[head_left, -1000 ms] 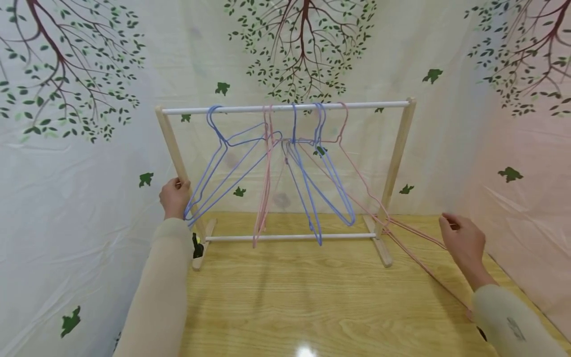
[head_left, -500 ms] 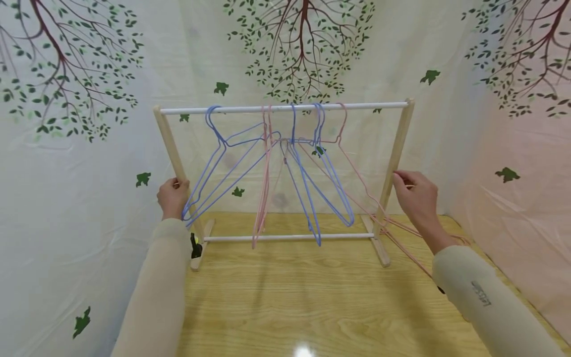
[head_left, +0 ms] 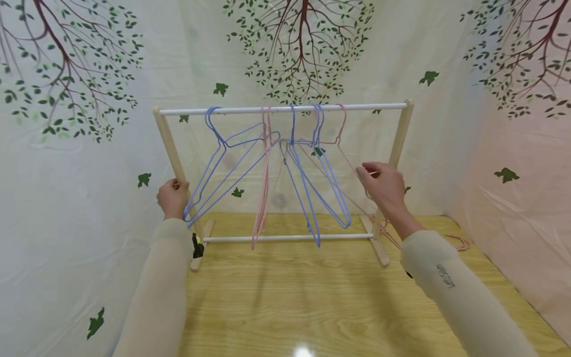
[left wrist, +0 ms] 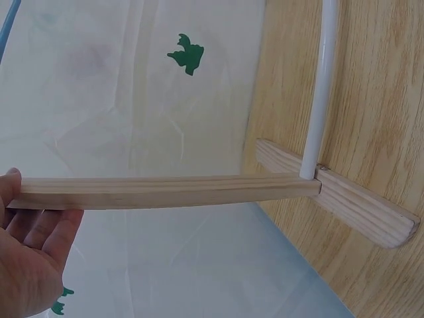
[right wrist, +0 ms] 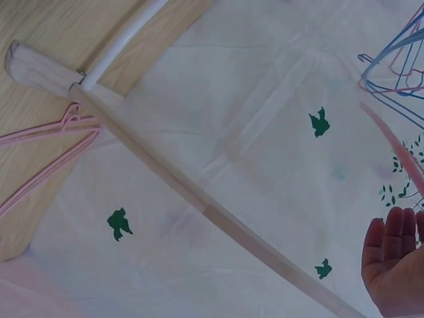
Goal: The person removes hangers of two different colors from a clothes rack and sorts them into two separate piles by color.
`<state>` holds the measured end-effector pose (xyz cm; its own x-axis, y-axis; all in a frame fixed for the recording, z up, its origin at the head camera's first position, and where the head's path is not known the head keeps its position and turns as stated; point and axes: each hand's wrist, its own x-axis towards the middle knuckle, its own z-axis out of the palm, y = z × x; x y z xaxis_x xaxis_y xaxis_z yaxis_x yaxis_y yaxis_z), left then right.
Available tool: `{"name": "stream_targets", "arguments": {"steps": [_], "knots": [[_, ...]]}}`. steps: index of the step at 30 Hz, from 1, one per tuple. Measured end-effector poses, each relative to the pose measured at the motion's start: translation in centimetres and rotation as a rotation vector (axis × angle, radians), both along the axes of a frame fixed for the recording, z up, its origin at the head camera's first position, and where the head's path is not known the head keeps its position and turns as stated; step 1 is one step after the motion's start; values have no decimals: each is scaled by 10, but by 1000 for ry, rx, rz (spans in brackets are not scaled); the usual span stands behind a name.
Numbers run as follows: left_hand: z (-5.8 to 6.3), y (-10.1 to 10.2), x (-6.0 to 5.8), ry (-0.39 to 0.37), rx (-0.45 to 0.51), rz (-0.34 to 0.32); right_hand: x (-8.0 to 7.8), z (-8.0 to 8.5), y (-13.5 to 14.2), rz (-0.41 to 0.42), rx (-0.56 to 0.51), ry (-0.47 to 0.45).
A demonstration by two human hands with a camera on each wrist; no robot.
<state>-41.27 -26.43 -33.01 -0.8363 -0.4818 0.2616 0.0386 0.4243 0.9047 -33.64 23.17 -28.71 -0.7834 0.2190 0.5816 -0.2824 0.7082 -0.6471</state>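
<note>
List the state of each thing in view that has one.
Rack: standing upright
Blue hangers: hooked on the rack
Hanging pink hangers: hooked on the rack
Loose pink hangers: lying on the table
Left grip: holding the left post
Right grip: relaxed, beside a hanging pink hanger; contact unclear

2 arms [head_left: 156, 282] outstretched, left fingers [left wrist: 63, 235] curled, right fingers [right wrist: 393, 235] gently bent
</note>
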Motion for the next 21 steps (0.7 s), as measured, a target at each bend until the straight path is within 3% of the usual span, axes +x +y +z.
{"name": "stream_targets", "arguments": {"steps": [4, 21], "knots": [[0, -1, -1, -8, -11, -3, -2, 0, -4, 10, 13, -48], [0, -1, -2, -8, -44, 22, -9, -3, -15, -9, -7, -9]]}}
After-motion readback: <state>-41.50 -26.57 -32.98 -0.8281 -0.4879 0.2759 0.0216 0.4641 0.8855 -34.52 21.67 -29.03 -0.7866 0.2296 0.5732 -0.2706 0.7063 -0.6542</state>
